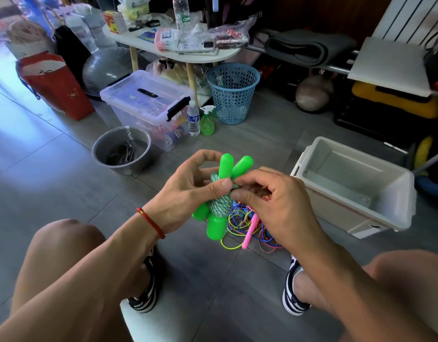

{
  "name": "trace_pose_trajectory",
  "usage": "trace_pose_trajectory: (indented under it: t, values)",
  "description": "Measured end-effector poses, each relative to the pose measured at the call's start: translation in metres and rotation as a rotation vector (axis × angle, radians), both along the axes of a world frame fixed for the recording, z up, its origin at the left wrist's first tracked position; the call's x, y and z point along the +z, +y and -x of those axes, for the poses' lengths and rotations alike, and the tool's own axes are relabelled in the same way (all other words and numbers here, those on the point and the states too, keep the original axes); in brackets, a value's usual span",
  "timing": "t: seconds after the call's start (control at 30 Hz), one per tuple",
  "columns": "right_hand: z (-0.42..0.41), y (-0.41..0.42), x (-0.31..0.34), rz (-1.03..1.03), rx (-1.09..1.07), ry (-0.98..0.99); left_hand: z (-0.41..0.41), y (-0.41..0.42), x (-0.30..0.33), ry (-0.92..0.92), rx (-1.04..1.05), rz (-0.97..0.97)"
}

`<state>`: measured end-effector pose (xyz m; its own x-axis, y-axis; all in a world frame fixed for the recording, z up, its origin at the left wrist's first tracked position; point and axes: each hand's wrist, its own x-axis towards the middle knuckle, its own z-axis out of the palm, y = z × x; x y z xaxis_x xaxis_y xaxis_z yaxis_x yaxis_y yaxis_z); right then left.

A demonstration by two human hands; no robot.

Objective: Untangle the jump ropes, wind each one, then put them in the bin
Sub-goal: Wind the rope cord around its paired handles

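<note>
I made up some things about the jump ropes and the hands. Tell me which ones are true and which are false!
1. Both hands hold the green-handled rope. True: the left hand and right hand grip it.
2. The white bin already has ropes inside. False: no rope shows in it.
3. A tangle of colourful ropes lies on the floor. True.
4. The green rope's cord hangs loose. False: it is wound around the handles.

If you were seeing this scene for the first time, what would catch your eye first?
First, the bright green jump rope, wound round its handles and held mid-frame by the left hand and right hand. Beneath them, a colourful tangle of ropes lies on the floor, and the white bin sits open at right.
</note>
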<state>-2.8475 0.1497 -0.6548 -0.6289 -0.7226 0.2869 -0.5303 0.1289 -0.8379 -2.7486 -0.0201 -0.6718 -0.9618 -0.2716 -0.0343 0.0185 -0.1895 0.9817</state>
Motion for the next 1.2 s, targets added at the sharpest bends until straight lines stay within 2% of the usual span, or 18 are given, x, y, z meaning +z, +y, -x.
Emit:
trace_pose_trajectory:
  t: [0.1, 0.23, 0.27, 0.3, 0.4, 0.47, 0.6, 0.73, 0.87, 1.03, 1.13, 1.2]
  values:
    - [0.002, -0.001, -0.001, 0.006, 0.008, 0.145, -0.002, 0.002, -0.001, -0.006, 0.065, 0.012]
    - [-0.006, -0.005, -0.008, 0.048, -0.101, 0.29, 0.001, 0.007, -0.003, -0.006, 0.138, -0.033]
    - [-0.008, -0.006, -0.01, 0.056, -0.101, 0.251, 0.001, 0.007, -0.003, -0.005, 0.151, -0.045]
    - [-0.008, -0.006, -0.011, 0.072, -0.088, 0.124, 0.001, 0.007, -0.003, -0.002, 0.159, -0.052]
    - [-0.002, -0.006, -0.008, 0.149, -0.013, -0.48, 0.0, 0.006, -0.003, -0.003, 0.153, -0.024]
    - [-0.001, -0.004, -0.008, 0.131, 0.004, -0.528, 0.0, 0.006, -0.004, -0.019, 0.14, 0.019]
    - [-0.007, -0.005, -0.005, 0.056, 0.018, -0.396, -0.002, 0.005, -0.004, -0.026, 0.066, 0.044]
    - [0.002, -0.001, -0.003, -0.01, 0.098, -0.316, -0.001, 0.003, -0.001, -0.028, -0.027, -0.04]
    - [0.007, 0.004, 0.0, -0.127, 0.13, 0.104, 0.001, 0.003, -0.001, -0.048, -0.095, -0.04]
    - [0.005, 0.003, -0.004, -0.21, 0.161, 0.349, -0.002, 0.004, -0.002, -0.064, -0.11, 0.0]
    - [-0.001, 0.0, -0.013, -0.235, 0.095, 0.653, -0.002, 0.004, -0.003, -0.09, -0.101, 0.015]
    - [-0.001, -0.001, -0.017, -0.247, 0.11, 0.774, -0.003, 0.005, -0.002, -0.12, -0.101, 0.038]
